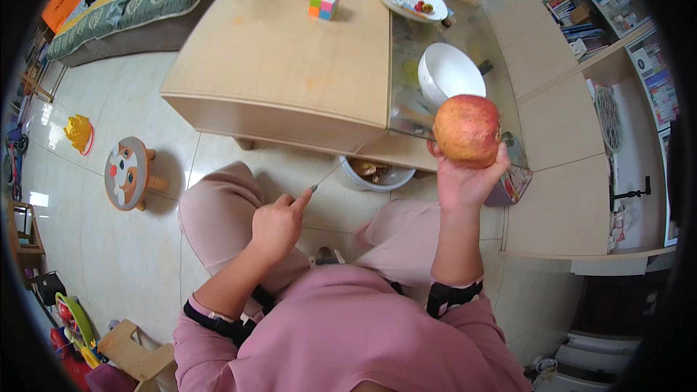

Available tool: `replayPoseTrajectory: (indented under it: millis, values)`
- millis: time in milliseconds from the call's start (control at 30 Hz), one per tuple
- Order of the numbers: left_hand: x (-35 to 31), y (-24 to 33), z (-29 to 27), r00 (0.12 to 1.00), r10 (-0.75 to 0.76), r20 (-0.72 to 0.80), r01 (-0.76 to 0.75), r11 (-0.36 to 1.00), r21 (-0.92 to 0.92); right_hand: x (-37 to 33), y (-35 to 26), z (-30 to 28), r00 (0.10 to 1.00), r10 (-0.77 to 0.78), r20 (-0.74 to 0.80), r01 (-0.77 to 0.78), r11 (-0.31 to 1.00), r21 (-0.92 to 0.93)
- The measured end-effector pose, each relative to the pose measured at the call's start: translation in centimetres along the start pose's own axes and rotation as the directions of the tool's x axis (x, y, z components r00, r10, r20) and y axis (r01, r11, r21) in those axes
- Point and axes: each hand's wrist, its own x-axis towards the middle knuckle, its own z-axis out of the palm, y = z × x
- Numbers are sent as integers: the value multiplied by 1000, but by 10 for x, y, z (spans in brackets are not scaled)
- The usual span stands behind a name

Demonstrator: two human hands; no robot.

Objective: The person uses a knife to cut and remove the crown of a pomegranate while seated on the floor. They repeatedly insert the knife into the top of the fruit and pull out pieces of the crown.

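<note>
Right hand (465, 185), right of frame centre: widely curved grip holding round red-yellow apple (467, 131). Left hand (279, 225), near centre: grip wrapping closely around slim metal-bladed knife (315, 187).

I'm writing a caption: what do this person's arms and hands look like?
Pink sleeves end around the elbows, with a black strap near each cuff. The left hand and right hand wear no gloves.

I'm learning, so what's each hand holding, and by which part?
Left hand: thin metal knife, by its handle. Right hand: round, red and yellow apple, around its underside.
</note>
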Motion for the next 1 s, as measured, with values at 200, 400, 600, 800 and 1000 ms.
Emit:
replayPoseTrajectory:
  millis: [200, 400, 600, 800, 1000]
  values:
    - [8, 2, -22, 952, -111, -284, -28, 896, -443, -13, 6, -14, 967, 216, 135, -207, 975, -79]
    - [25, 4, -48, 927, -362, 103, 249, 385, -889, -22, 26, -26, 886, 305, 350, -246, 948, -204]
    - [60, 16, -57, 957, -219, 193, 242, 231, -942, -21, 31, -24, 808, 279, 519, -179, 955, -236]
    - [99, 21, -43, 962, -76, 261, 267, 91, -959, -12, 39, -26, 692, 334, 639, -172, 937, -304]
    - [103, 12, -17, 926, 2, 377, 377, -15, -926, -5, 63, -33, 676, 382, 630, -257, 924, -284]
